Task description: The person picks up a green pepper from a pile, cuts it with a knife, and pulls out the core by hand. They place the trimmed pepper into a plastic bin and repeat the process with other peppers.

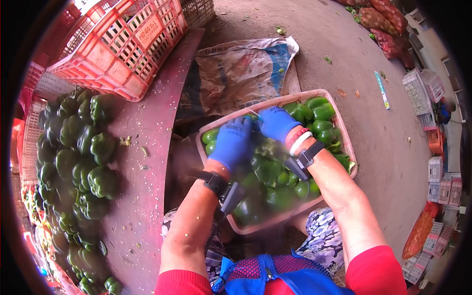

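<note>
My left hand (233,141), in a blue glove, is over the left part of a pinkish plastic crate (348,142) full of green bell peppers (268,169). Its fingers are curled, and what they hold is hidden. Close beside it, near the crate's far rim, my blue-gloved right hand (278,123) has its fingers pressed together. A thin pale sliver shows at its fingertips, too small to name. A bit of green shows between the two hands. Both wrists carry black straps with grey devices, and the right one also has bracelets.
Many green bell peppers (73,152) lie piled on a reddish board (142,196) to my left. A red plastic crate (130,54) stands at the far left. A crumpled sack (236,73) lies beyond my crate. Filled mesh sacks (383,22) and stacked baskets (418,98) line the right.
</note>
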A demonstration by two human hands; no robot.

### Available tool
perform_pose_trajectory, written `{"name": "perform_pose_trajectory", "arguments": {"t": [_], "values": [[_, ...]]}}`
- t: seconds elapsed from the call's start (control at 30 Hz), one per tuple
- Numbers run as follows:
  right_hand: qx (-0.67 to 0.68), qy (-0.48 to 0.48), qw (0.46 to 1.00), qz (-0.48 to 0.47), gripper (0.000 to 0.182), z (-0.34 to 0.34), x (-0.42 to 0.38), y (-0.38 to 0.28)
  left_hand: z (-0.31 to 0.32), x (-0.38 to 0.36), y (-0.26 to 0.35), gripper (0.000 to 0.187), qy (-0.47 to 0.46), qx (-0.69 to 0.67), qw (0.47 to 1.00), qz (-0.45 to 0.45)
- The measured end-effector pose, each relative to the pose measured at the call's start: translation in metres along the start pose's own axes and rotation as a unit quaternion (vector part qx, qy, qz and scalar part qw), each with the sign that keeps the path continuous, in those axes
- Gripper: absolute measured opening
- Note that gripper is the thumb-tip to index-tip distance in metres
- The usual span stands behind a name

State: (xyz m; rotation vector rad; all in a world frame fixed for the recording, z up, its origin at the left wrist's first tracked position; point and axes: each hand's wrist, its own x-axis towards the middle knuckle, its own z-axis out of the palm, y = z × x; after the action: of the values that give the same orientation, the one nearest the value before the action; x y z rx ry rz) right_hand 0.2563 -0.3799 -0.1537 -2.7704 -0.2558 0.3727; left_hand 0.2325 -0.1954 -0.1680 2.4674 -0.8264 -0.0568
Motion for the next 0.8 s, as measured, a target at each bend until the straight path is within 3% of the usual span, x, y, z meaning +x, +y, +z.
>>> {"name": "perform_pose_trajectory", "arguments": {"t": [0.03, 0.1, 0.23, 0.33, 0.47, 0.5, 0.53, 0.6, 0.67, 0.73, 0.8], "values": [[-0.079, -0.062, 0.995, 0.001, 0.026, 0.003, -0.001, -0.003, 0.002, -0.001, 0.004, 0.035, -0.012, 0.034, 0.999, 0.0], [-0.09, -0.033, 0.995, 0.037, 0.025, 0.019, 0.002, -0.007, 0.006, 0.004, 0.016, 0.035, -0.045, 0.109, 0.993, -0.011], [-0.023, 0.017, 0.995, 0.092, 0.025, 0.02, -0.006, -0.01, 0.005, -0.005, 0.013, 0.04, 0.006, 0.094, 0.995, 0.025], [-0.044, 0.001, 0.994, 0.104, 0.027, 0.019, -0.001, -0.015, 0.014, -0.002, 0.005, 0.041, 0.011, 0.06, 0.998, 0.002], [-0.014, -0.033, 0.995, 0.088, 0.039, -0.014, -0.02, -0.02, 0.012, -0.006, 0.001, 0.046, 0.023, 0.007, 1.0, 0.002], [-0.033, 0.011, 0.997, 0.063, 0.043, -0.021, -0.029, -0.02, -0.005, 0.002, 0.004, 0.051, -0.017, -0.021, 1.0, -0.001], [0.004, 0.034, 0.997, 0.068, 0.043, -0.03, -0.04, -0.014, -0.019, -0.002, 0.007, 0.056, -0.09, -0.018, 0.996, 0.004], [0.082, 0.08, 0.99, 0.08, 0.042, -0.074, -0.072, -0.024, -0.007, -0.015, 0.004, 0.063, 0.031, -0.009, 0.999, 0.014], [0.207, 0.17, 0.963, 0.041, 0.04, -0.079, -0.105, -0.005, -0.007, -0.037, 0.031, 0.074, 0.034, 0.046, 0.998, 0.026], [0.428, 0.116, 0.887, 0.132, 0.038, -0.112, -0.157, -0.028, 0.0, -0.062, 0.071, 0.078, -0.002, 0.069, 0.996, 0.061], [0.602, 0.118, 0.776, 0.148, 0.038, -0.114, -0.195, -0.033, 0.04, -0.09, 0.089, 0.08, -0.054, 0.09, 0.992, 0.065]]}}
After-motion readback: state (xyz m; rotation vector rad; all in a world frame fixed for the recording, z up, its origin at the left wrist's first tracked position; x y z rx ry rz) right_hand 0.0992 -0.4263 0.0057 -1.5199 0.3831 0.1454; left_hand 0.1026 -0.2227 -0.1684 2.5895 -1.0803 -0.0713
